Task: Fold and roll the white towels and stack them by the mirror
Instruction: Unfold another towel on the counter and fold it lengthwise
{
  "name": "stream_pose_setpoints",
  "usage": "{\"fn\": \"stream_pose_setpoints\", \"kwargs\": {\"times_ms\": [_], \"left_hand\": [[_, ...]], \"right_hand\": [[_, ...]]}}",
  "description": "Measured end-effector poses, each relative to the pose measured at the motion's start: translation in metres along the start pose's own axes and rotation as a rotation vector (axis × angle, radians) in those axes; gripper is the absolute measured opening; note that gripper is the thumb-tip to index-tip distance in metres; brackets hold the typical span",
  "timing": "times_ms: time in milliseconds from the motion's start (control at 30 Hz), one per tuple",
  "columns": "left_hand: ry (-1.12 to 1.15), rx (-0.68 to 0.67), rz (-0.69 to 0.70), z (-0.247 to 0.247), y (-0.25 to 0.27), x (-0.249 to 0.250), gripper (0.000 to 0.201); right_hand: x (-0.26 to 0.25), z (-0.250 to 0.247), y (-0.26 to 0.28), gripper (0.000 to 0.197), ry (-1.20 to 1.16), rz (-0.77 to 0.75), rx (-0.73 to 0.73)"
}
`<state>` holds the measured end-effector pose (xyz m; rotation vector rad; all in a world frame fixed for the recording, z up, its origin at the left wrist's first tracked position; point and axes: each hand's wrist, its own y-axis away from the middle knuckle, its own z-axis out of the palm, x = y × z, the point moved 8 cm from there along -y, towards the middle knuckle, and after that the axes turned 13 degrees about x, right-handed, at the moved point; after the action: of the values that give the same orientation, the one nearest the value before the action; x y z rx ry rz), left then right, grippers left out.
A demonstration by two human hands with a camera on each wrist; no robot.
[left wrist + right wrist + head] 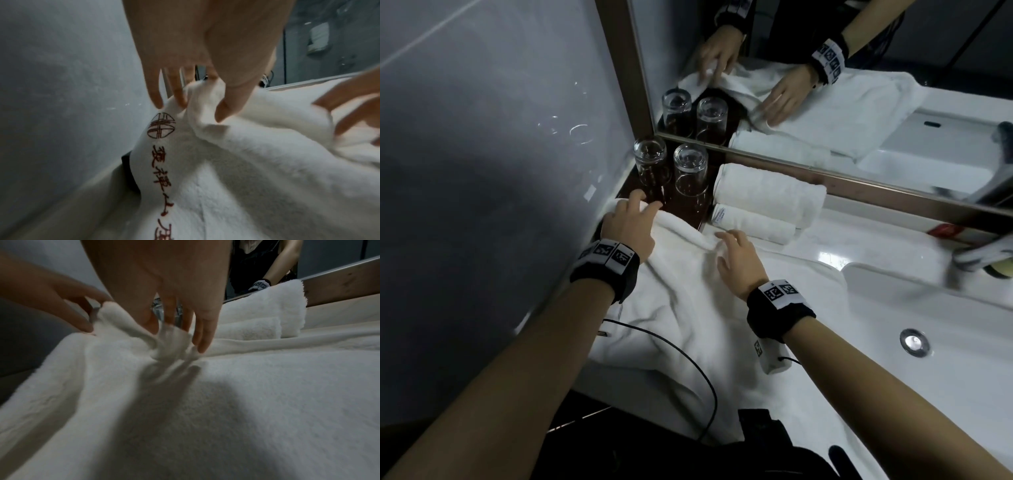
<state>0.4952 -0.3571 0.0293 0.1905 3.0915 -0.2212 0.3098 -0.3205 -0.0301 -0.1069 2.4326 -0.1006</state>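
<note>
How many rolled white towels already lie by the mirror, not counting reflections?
2. The larger rolled white towel lies against the mirror frame, right of the two upturned clear glasses. The smaller rolled white towel lies just in front of it, touching it.

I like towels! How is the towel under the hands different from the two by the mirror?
The towel under the hands lies spread out and wrinkled; the two by the mirror are rolled up tight. It hangs over the counter's front edge; they sit stacked beside the glasses. The left hand and right hand grip its far edge; nobody touches the rolls. All are white and fluffy.
</note>
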Motion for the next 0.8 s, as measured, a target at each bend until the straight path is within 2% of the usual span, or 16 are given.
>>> {"fn": "stream_pose_setpoints", "kwargs": {"times_ms": [67,233,333,433,533,700,800], "left_hand": [[0.01,-0.06,-0.061,0.01,-0.001,-0.007,0.058],[0.093,-0.077,-0.138,0.021,-0.013,-0.015,0.028],[0.208,-0.085,-0.215,0.027,-0.015,-0.022,0.019],[0.222,-0.109,-0.184,0.034,-0.013,-0.018,0.037],[0.182,-0.131,-0.111,0.043,-0.016,-0.012,0.054],[0.115,-0.17,-0.04,0.056,-0.022,-0.012,0.053],[0.043,-0.133,-0.038,0.062,-0.021,-0.018,0.053]], "right_hand": [[0.006,0.008,0.002,0.053,0.065,0.052,-0.079],[0.012,0.018,0.006,0.041,0.258,0.032,-0.178],[0.008,0.017,0.003,0.034,0.372,-0.009,-0.131],[-0.006,0.013,-0.003,0.032,0.294,-0.08,-0.028],[-0.016,0.015,-0.008,0.027,0.193,-0.102,-0.018],[-0.001,0.016,-0.019,0.017,0.12,0.088,-0.007],[0.0,0.008,-0.024,0.025,-0.023,0.119,0.069]]}}
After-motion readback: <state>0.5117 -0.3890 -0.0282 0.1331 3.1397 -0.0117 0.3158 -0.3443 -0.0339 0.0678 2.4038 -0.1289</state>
